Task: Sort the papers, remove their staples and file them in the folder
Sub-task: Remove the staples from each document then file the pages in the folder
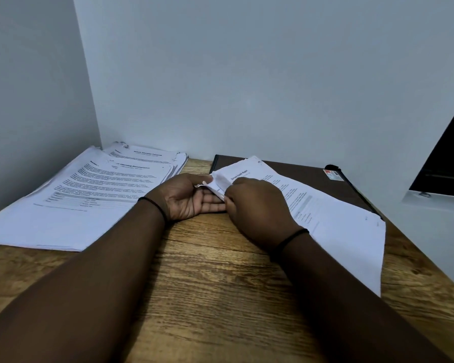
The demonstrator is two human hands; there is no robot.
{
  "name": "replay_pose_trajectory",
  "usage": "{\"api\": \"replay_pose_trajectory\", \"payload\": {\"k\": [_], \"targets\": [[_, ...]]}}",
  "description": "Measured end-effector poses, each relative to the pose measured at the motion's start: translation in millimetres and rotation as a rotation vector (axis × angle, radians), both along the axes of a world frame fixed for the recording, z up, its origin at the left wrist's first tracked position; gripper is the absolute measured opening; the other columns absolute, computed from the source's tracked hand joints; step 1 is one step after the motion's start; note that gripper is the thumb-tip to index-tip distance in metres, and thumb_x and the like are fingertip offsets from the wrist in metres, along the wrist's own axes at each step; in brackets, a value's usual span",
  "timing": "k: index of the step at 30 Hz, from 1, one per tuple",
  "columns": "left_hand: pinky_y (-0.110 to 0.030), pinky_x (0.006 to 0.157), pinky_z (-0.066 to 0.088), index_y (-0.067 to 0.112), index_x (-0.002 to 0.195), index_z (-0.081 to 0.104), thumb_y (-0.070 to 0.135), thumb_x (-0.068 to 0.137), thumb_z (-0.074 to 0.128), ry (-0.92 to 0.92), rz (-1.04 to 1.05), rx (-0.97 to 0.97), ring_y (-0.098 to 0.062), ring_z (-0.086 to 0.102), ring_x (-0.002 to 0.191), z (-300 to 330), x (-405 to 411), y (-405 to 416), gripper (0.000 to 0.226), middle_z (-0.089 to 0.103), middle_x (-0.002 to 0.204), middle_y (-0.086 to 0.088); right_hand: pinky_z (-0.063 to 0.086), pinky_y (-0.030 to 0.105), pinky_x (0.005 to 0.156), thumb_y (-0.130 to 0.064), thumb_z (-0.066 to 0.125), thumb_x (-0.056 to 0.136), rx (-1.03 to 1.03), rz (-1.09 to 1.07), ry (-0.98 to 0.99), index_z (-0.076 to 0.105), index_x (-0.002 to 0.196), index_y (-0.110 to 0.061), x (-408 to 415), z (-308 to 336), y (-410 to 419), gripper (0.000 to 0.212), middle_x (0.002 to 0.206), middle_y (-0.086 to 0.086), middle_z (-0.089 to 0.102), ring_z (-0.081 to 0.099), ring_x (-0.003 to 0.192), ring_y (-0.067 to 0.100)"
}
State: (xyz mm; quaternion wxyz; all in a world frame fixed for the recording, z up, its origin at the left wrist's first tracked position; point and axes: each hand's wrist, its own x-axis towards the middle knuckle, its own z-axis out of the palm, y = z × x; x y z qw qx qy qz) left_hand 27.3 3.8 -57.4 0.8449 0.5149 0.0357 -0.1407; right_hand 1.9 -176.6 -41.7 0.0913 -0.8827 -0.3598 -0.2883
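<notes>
Dim, bluish light; soft shadows; wide-angle bending at the edges (forearms loom large); printed text slightly blurred.

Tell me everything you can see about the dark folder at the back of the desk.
The folder is dark brown, flat and apparently closed, lying on the wooden desk against the back wall, right of centre. Its cover looks smooth, with black edging along the rim. A small red and white label sits near its far right corner. A white printed document lies across its near part, hiding much of it. Neither hand touches the folder; both work on that document's crumpled corner.
</notes>
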Motion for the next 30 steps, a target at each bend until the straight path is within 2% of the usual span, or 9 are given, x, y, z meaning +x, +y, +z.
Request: {"api": "replay_pose_trajectory", "payload": {"k": [3, 7, 10, 13, 15, 17, 23, 27, 30], "targets": [[-0.054, 0.086, 0.054, -0.005, 0.118, 0.056, 0.012, 0.103, 0.04, 0.005, 0.018, -0.003, -0.037, 0.073, 0.09, 0, 0, 1, 0.028, 0.07, 0.107, -0.026, 0.046, 0.033, 0.07, -0.035, 0.058, 0.095, 0.033, -0.089, 0.081, 0.073, 0.092, -0.021, 0, 2, -3, 0.021, 0.089, -0.001, 0.068, 0.063, 0.085, 0.021], [-0.05, 0.08, 0.057, -0.004, 0.118, 0.056, 0.012, 0.104, 0.039, 0.006, 0.01, -0.001, -0.037, 0.074, 0.087, 1, -2, 1, 0.027, 0.071, 0.105, -0.027, 0.044, 0.031, 0.066, -0.046, 0.076, 0.081, 0.292, -0.076, 0.316, 0.072, 0.074, -0.023, 3, 0, -7, 0.025, 0.072, -0.007, 0.068, 0.06, 0.074, 0.008], [-0.053, 0.078, 0.058, -0.004, 0.122, 0.054, 0.01, 0.103, 0.041, 0.008, 0.02, -0.013, -0.037, 0.073, 0.088, 1, -1, -1, 0.027, 0.07, 0.108, -0.027, 0.047, 0.031, 0.07, -0.038, 0.078, 0.083, 0.543, -0.046, 0.311, 0.068, 0.089, -0.026, 2, 0, -13, 0.018, 0.083, -0.01, 0.069, 0.06, 0.078, 0.009], [-0.056, 0.078, 0.056, -0.003, 0.119, 0.056, 0.01, 0.103, 0.043, 0.013, 0.04, -0.018, -0.037, 0.073, 0.089, 1, -1, 0, 0.025, 0.071, 0.109, -0.024, 0.046, 0.029, 0.077, -0.019, 0.065, 0.094, 0.66, -0.048, 0.214, 0.05, 0.124, -0.034, 5, 4, -20, 0.037, 0.109, -0.007, 0.068, 0.061, 0.093, 0.014], [-0.056, 0.078, 0.056, -0.003, 0.117, 0.057, 0.01, 0.103, 0.043, 0.013, 0.042, -0.009, -0.036, 0.074, 0.088, 1, -1, 0, 0.023, 0.072, 0.106, -0.022, 0.046, 0.03, 0.076, -0.012, 0.056, 0.097, 0.724, -0.065, 0.125, 0.051, 0.127, -0.031, 10, 7, -25, 0.035, 0.109, -0.003, 0.069, 0.063, 0.092, 0.019], [-0.055, 0.079, 0.056, -0.002, 0.116, 0.057, 0.01, 0.103, 0.043, 0.011, 0.042, -0.006, -0.035, 0.074, 0.087, 0, -1, -1, 0.023, 0.073, 0.105, -0.021, 0.044, 0.031, 0.074, -0.01, 0.048, 0.098, 0.747, -0.107, 0.012, 0.064, 0.117, -0.022, 17, 6, -29, 0.028, 0.1, 0.002, 0.07, 0.064, 0.09, 0.023], [-0.055, 0.08, 0.056, -0.002, 0.117, 0.057, 0.01, 0.103, 0.043, 0.007, 0.033, -0.006, -0.035, 0.074, 0.089, 1, -2, 0, 0.024, 0.072, 0.107, -0.022, 0.035, 0.024, 0.072, -0.017, 0.055, 0.099, 0.54, -0.133, -0.054, 0.073, 0.109, -0.017, 26, 1, -30, 0.021, 0.098, 0.004, 0.07, 0.062, 0.091, 0.022], [-0.056, 0.086, 0.053, -0.002, 0.121, 0.056, 0.011, 0.103, 0.042, -0.001, 0.027, -0.002, -0.036, 0.073, 0.093, 0, -1, 1, 0.026, 0.07, 0.11, -0.024, 0.045, 0.033, 0.079, -0.042, 0.057, 0.098, 0.248, -0.033, 0.128, 0.074, 0.097, -0.023, 16, 3, -19, 0.025, 0.098, -0.001, 0.07, 0.062, 0.095, 0.019], [-0.053, 0.088, 0.053, -0.002, 0.121, 0.057, 0.013, 0.103, 0.041, 0.003, 0.008, 0.001, -0.035, 0.073, 0.092, 0, 0, 1, 0.028, 0.07, 0.111, -0.024, 0.044, 0.033, 0.073, -0.055, 0.055, 0.094, -0.003, -0.048, 0.129, 0.071, 0.096, -0.023, 5, 5, -9, 0.036, 0.096, -0.003, 0.067, 0.061, 0.091, 0.018]]}}
